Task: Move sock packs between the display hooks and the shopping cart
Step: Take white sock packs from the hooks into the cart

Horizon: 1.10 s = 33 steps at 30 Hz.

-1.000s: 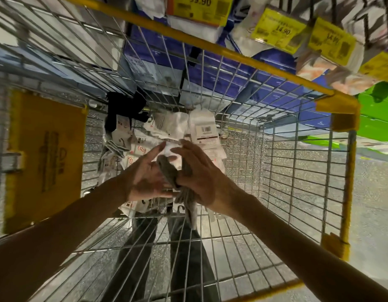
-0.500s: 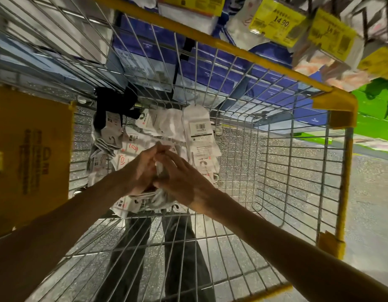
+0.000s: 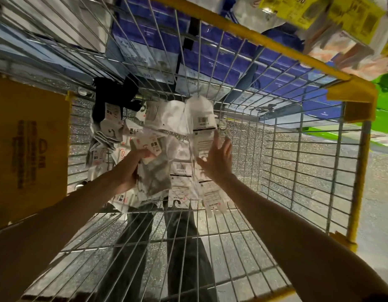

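Observation:
Both my arms reach down into a wire shopping cart (image 3: 278,162). Several sock packs lie heaped on its floor, mostly white ones (image 3: 184,127) with barcode labels, and a black pair (image 3: 111,94) at the far left of the heap. My left hand (image 3: 129,168) grips a grey sock pack (image 3: 155,175) by its white header card, held just above the heap. My right hand (image 3: 217,159) hovers to its right over the white packs, fingers spread, holding nothing.
The cart has a yellow rim (image 3: 243,33) and a yellow child-seat flap (image 3: 27,147) on the left. Shelves with blue-purple boxes (image 3: 221,53) stand beyond the cart. More packs with yellow price tags (image 3: 349,16) hang at the top right. The speckled floor shows through the wires.
Both hands held the grey pack together a second ago. Now my right hand has let go and spread open to the right, and my left hand keeps the pack.

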### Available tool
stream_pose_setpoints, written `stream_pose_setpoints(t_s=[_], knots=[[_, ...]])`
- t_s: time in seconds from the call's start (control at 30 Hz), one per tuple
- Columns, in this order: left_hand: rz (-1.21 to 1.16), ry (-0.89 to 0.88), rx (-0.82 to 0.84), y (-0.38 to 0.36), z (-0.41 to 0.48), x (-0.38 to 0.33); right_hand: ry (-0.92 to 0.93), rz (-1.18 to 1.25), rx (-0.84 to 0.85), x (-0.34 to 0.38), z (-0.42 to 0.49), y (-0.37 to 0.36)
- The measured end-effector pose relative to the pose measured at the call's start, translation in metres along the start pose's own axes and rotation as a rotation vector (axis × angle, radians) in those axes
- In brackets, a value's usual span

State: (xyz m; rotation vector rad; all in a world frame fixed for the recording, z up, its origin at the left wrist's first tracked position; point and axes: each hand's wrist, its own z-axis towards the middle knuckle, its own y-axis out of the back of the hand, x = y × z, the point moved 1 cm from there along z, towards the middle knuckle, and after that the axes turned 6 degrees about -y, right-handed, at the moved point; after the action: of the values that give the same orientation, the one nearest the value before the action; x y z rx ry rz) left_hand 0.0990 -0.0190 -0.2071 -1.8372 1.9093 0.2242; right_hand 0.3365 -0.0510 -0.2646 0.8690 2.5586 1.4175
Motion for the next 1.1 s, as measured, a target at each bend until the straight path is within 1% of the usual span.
stream_pose_setpoints(t_s=[0.07, 0.13, 0.2, 0.3, 0.33, 0.4, 0.47, 0.53, 0.63, 0.7, 0.77, 0.83, 0.87, 0.9, 0.97, 1.03, 1.1], knots=[[0.017, 0.007, -0.005, 0.002, 0.001, 0.003, -0.121, 0.043, 0.088, 0.006, 0.009, -0.004], [0.048, 0.017, -0.008, 0.003, 0.001, 0.005, -0.171, 0.109, 0.104, 0.013, 0.013, -0.008], [0.067, 0.006, -0.019, 0.003, 0.000, 0.005, -0.185, 0.164, 0.062, 0.015, 0.014, -0.008], [0.174, -0.033, -0.043, 0.006, -0.003, 0.005, -0.139, 0.269, 0.095, 0.009, 0.016, -0.006], [0.216, -0.047, -0.048, 0.007, -0.004, 0.004, -0.121, 0.344, 0.123, 0.007, 0.017, -0.003], [0.269, -0.080, -0.063, 0.010, -0.007, 0.000, -0.096, 0.577, 0.214, 0.008, 0.011, 0.013], [0.279, -0.119, -0.108, 0.013, -0.007, -0.007, -0.066, 0.799, 0.334, 0.011, -0.003, 0.036], [0.260, -0.176, -0.152, 0.014, -0.008, -0.015, -0.074, 0.892, 0.444, 0.016, -0.021, 0.056], [0.271, -0.251, -0.219, 0.015, -0.009, -0.025, -0.057, 0.849, 0.505, 0.024, -0.038, 0.075], [0.230, -0.316, -0.272, 0.016, -0.011, -0.035, 0.025, 0.769, 0.581, 0.034, -0.046, 0.085], [0.236, -0.452, -0.374, 0.021, -0.012, -0.046, 0.156, 0.613, 0.669, 0.047, -0.053, 0.096], [0.329, -0.604, -0.488, 0.028, -0.013, -0.056, 0.211, 0.387, 0.800, 0.062, -0.055, 0.101], [0.368, -0.649, -0.495, 0.033, -0.012, -0.059, 0.219, 0.271, 0.859, 0.070, -0.054, 0.102], [0.403, -0.658, -0.459, 0.039, -0.011, -0.060, 0.224, 0.183, 0.901, 0.078, -0.052, 0.101], [0.427, -0.583, -0.276, 0.042, -0.011, -0.059, 0.232, 0.113, 0.926, 0.095, -0.048, 0.097], [0.465, -0.462, -0.058, 0.037, -0.013, -0.052, 0.202, 0.205, 0.908, 0.112, -0.041, 0.096], [0.541, -0.412, 0.124, 0.027, -0.016, -0.045, 0.136, 0.322, 0.924, 0.128, -0.034, 0.102]])
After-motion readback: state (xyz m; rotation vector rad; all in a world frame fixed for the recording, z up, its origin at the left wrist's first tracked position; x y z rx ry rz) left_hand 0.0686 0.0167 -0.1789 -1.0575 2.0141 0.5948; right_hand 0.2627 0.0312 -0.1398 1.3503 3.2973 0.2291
